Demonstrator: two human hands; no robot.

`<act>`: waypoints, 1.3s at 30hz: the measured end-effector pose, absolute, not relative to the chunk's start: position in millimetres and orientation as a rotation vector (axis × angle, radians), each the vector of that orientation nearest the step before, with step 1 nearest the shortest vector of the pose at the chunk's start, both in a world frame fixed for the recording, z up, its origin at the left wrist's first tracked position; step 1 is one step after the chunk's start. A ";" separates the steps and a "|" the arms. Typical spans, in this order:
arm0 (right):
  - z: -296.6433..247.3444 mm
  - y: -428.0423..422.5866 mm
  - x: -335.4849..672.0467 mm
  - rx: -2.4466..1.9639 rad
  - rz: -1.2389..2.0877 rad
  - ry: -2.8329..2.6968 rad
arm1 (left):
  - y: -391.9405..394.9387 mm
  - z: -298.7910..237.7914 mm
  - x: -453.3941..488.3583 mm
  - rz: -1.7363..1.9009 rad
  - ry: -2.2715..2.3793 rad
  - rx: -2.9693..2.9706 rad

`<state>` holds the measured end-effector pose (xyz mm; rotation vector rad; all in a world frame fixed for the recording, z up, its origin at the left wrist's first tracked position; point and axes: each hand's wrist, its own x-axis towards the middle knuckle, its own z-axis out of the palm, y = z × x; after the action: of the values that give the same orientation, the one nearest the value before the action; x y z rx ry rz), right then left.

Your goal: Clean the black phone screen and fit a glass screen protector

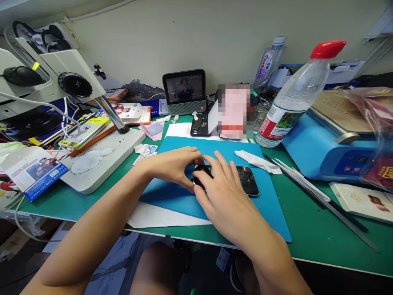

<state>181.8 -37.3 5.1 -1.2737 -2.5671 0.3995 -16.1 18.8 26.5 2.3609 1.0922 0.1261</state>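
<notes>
Finger work at the left end of the smartphone (250, 182) seems in hand, the left hand (175, 164) half-curled there, the right hand (225, 194) loosely spread over it, grip unclear, steadiness seemingly called for.

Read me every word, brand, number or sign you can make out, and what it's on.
"Ganten": clear, white-capped plastic bottle.
"LCD", probably: flat blue box.
Too small or blurred: lettering on the clear, red-capped plastic bottle, blue-and-white printed card and translucent red plastic bag.
None readable on the glossy black phone.
</notes>
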 end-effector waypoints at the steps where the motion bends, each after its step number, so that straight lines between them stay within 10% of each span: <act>1: 5.1 -37.3 181.1 -1.285 0.409 -2.573 | 18.8 26.8 -16.3 0.126 1.090 2.363; 39: 2.3 -25.5 291.5 -1.581 0.324 -2.289 | 11.8 32.4 -7.5 -0.107 1.345 2.229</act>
<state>291.5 -25.5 2.3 -1.5809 -2.2892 0.3238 -7.5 11.8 32.4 2.2289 1.3446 -0.1074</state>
